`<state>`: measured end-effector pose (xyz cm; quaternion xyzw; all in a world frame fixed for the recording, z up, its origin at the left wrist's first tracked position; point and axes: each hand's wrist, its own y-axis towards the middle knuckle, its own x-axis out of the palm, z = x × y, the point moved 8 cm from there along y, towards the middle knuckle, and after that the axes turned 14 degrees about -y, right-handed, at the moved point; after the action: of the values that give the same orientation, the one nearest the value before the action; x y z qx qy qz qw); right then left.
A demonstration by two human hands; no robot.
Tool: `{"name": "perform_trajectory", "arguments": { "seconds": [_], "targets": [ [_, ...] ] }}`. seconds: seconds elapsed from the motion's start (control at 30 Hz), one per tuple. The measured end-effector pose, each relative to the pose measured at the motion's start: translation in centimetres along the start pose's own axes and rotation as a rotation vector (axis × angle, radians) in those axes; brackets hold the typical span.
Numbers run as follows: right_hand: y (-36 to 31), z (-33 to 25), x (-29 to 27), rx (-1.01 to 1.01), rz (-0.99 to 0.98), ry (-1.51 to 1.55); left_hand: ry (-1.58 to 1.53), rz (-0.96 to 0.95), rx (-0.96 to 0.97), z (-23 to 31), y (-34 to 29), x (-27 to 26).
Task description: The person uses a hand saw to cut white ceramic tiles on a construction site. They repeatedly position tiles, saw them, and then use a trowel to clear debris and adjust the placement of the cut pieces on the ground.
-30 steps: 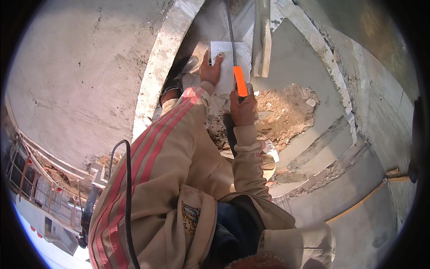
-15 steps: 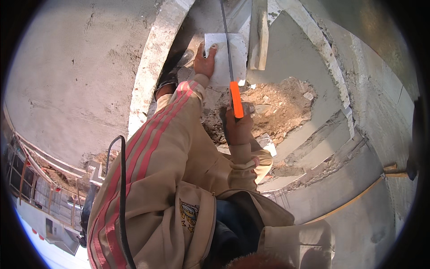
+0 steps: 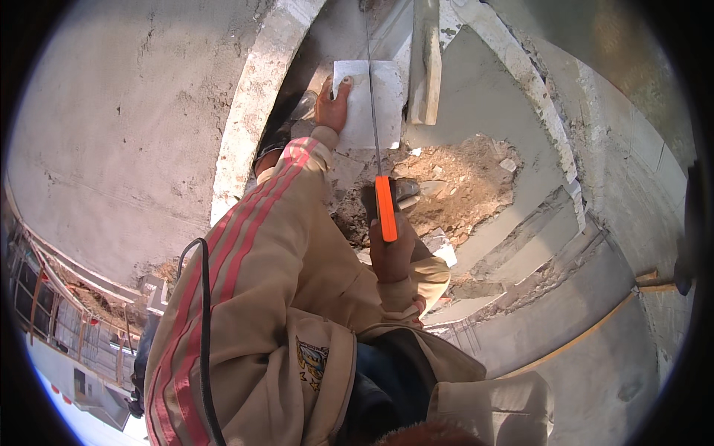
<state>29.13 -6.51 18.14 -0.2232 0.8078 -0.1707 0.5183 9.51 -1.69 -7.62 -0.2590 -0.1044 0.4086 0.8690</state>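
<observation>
One white block (image 3: 388,105) at 12 o'clock looks light, stiff, probably kinda crumbly, so pinch its 9 o'clock edge like the left hand (image 3: 331,110) does, right hand (image 3: 392,253) fingers wrapped around the orange-handled saw (image 3: 385,208).

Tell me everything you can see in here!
Saw: one, orange handle, dark blade, across the slab
Slab: one, white, upper middle
Long bar: one, pale tan, right of slab
Rubble: one patch, brown, right of saw
Concrete surfaces: several, grey, left and right
Curved edges: two, whitish, either side of slab
Cord: one, black, lower left
Thin strip: one, yellow, lower right
Building: at least one, pale, lower left
Shoes: two, greyish, beside slab and rubble
Jacket: one, tan with pink stripes, lower middle
Left hand: one, bare, on slab's left edge
Right hand: one, bare, on saw handle
</observation>
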Motion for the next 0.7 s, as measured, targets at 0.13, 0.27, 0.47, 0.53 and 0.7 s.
{"name": "perform_trajectory", "arguments": {
  "seconds": [0.13, 0.27, 0.47, 0.53, 0.7],
  "targets": [
    [-8.1, 4.4, -0.5, 0.041, 0.037, -0.073, -0.033, 0.0, -0.077, 0.4, -0.5, 0.5],
    [7.2, 2.1, 2.8, -0.001, -0.016, 0.057, -0.084, 0.001, -0.117, -0.9, -1.0, 1.1],
    [9.5, 2.7, 3.4, -0.116, 0.181, 0.048, -0.12, 0.028, -0.046, -1.4, 1.0, 1.3],
    [11.2, 2.7, 2.9, -0.103, 0.164, 0.1, -0.073, 0.039, -0.067, 0.0, 2.4, 2.2],
    [11.3, 2.1, 2.4, -0.021, 0.107, 0.191, 0.114, 0.028, -0.129, -0.5, 3.8, 2.7]
  ]
}}
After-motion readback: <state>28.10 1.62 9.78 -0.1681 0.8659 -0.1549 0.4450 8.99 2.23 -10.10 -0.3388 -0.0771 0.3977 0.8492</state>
